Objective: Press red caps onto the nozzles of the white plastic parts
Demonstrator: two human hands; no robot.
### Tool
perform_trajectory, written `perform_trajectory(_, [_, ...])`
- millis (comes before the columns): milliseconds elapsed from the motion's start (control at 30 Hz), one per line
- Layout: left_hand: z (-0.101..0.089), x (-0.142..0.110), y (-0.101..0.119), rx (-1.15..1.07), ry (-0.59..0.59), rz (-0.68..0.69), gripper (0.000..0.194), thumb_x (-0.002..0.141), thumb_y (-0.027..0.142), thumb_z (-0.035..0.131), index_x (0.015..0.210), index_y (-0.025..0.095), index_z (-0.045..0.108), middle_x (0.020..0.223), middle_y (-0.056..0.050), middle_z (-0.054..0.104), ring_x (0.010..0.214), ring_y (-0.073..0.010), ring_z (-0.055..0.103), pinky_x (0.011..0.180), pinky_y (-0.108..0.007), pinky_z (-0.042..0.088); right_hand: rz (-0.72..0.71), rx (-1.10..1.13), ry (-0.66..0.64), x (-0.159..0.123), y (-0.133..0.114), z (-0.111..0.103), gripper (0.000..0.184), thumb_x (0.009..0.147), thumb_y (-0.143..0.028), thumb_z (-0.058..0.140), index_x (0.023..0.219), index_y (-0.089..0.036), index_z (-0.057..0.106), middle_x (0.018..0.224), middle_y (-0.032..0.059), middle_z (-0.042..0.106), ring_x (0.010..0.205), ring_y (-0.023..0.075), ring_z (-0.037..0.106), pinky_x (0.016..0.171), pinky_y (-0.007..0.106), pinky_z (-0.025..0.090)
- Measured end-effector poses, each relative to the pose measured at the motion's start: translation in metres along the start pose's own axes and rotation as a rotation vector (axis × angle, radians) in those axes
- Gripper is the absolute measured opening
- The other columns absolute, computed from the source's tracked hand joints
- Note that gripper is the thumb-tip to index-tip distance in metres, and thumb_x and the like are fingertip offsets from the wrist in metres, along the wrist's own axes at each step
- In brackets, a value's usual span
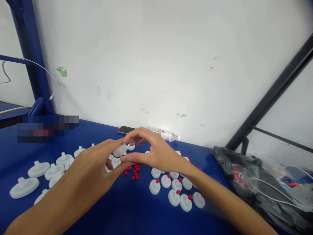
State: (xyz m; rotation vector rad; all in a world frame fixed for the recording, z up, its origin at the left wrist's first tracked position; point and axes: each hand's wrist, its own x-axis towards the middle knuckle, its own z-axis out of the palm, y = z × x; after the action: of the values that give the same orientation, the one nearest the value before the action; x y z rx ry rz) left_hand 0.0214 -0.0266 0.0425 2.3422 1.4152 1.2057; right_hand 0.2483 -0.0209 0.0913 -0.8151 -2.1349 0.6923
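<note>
My left hand is closed round a white round plastic piece, with the thumb below and the index finger above. My right hand meets it from the other side, its thumb and bent fingers at the piece's right edge. A bit of red shows by the right thumb tip; whether it is a cap on this piece, I cannot tell. Below the hands lie several loose red caps. On the left are several white discs with short bare spouts. To the right, several similar pieces wear red caps.
Against the wall, a phone and a clear plastic bottle lie on the blue table. A black plastic bag with red bits inside takes up the right side. Metal frame posts stand at both sides.
</note>
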Motion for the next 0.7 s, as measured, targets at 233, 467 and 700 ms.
perform_trajectory(233, [-0.020, 0.001, 0.014, -0.395, -0.044, -0.168, 0.069, 0.077, 0.077, 0.084, 0.133, 0.037, 0.093, 0.105, -0.001, 0.097, 0.079, -0.0304, 0.092, 0.063, -0.033, 0.074, 0.111, 0.164, -0.050, -0.002, -0.009, -0.006, 0.049, 0.098, -0.046, 0.099, 0.136, -0.033, 0.072, 0.158, 0.0071, 0.068, 0.130, 0.0257, 0.075, 0.102, 0.041, 0.067])
perform_trajectory(467, [-0.018, 0.002, 0.016, -0.641, -0.258, -0.226, 0.051, 0.071, 0.062, 0.096, 0.116, 0.038, 0.097, 0.096, -0.001, 0.096, 0.087, -0.0345, 0.095, 0.078, -0.037, 0.079, 0.177, 0.315, -0.270, 0.003, 0.000, -0.019, 0.064, 0.097, -0.033, 0.101, 0.151, -0.032, 0.068, 0.169, 0.0081, 0.063, 0.137, 0.0233, 0.073, 0.102, 0.033, 0.066])
perform_trajectory(700, [-0.021, -0.004, 0.007, -0.730, -0.355, -0.235, 0.043, 0.083, 0.060, 0.097, 0.123, 0.044, 0.096, 0.093, 0.000, 0.093, 0.081, -0.0276, 0.089, 0.077, -0.035, 0.077, 0.191, 0.502, -0.366, 0.003, -0.002, -0.010, 0.048, 0.105, -0.039, 0.095, 0.144, -0.027, 0.068, 0.128, 0.0048, 0.076, 0.097, 0.0145, 0.075, 0.084, 0.026, 0.065])
